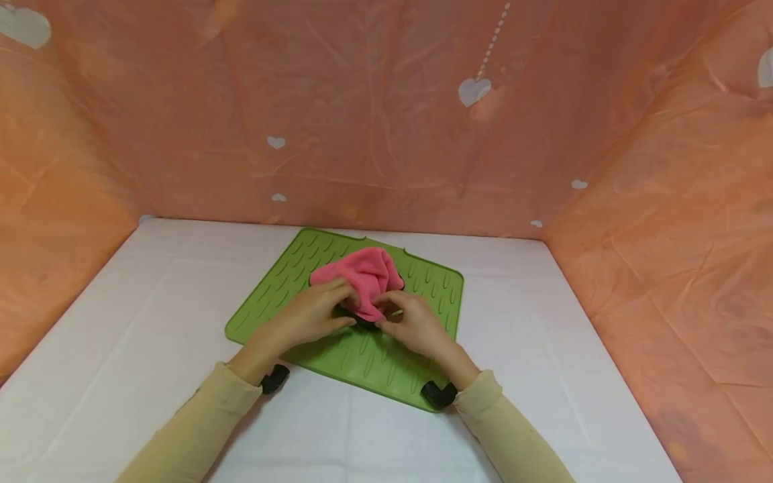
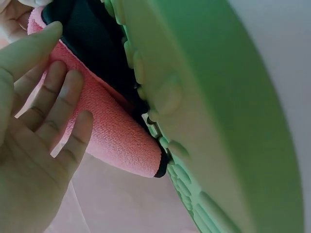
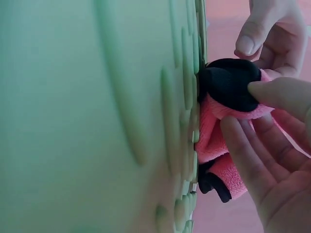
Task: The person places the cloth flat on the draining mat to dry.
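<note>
A crumpled pink fleecy cloth (image 1: pixel 370 272) with black edging lies bunched on a green ribbed mat (image 1: pixel 338 365). Black material (image 2: pixel 92 39) shows along its underside; whether this is the cloth's other face or a separate thing, I cannot tell. My right hand (image 1: pixel 417 325) pinches the near edge of the cloth, the thumb on the black part (image 3: pixel 231 85) and the fingers behind the pink. At the cloth's left side is my left hand (image 1: pixel 314 312), its fingers loosely bent against the pink and its thumb apart from them.
The mat lies at an angle on a white-covered table (image 1: pixel 338 436). Orange sheeting (image 1: pixel 362 121) with pale hearts hangs at the back and on both sides. A black wrist camera (image 1: pixel 439 395) sits beneath the right wrist, and another black wrist camera (image 1: pixel 276 379) by the left.
</note>
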### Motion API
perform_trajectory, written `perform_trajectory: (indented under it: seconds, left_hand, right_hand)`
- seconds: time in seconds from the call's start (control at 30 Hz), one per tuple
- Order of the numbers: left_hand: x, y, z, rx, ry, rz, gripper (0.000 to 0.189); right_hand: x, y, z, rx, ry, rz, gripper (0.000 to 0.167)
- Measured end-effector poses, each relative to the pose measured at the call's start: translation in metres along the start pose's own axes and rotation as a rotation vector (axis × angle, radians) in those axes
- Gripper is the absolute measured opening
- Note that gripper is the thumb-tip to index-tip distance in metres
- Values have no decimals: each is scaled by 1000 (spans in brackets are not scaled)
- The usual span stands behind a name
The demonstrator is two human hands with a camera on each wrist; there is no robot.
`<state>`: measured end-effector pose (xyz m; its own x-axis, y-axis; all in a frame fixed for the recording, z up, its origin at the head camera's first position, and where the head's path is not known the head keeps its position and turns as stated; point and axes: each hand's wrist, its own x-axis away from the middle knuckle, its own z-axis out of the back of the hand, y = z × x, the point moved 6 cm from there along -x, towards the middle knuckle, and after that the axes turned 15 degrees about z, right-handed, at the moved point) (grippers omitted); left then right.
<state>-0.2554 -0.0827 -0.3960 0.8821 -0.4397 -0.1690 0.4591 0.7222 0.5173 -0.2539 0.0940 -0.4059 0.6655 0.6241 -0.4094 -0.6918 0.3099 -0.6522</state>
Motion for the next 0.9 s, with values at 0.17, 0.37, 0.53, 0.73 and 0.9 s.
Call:
perform_trajectory:
  seconds: [0.17,0.37,0.53,0.73,0.9]
  left_hand:
    - [-1,0,-1,-13,5,-3,27]
    - [0,0,2,7,27,19,29]
    - [1,0,6,27,75,8,23]
    - [1,-1,11,78,127,23,18]
    - [3,4,20,108,198,-20,18]
  right_hand:
    - [0,-2,1,-25,47,-2,29]
    - [-2,-7,-1,-92,100,11,27]
    - [-4,-9,-1,-145,158,7,29]
    - [-5,-10,-3,-187,210,-14,41]
    - [-4,-11,-5,-171,233,-47,52]
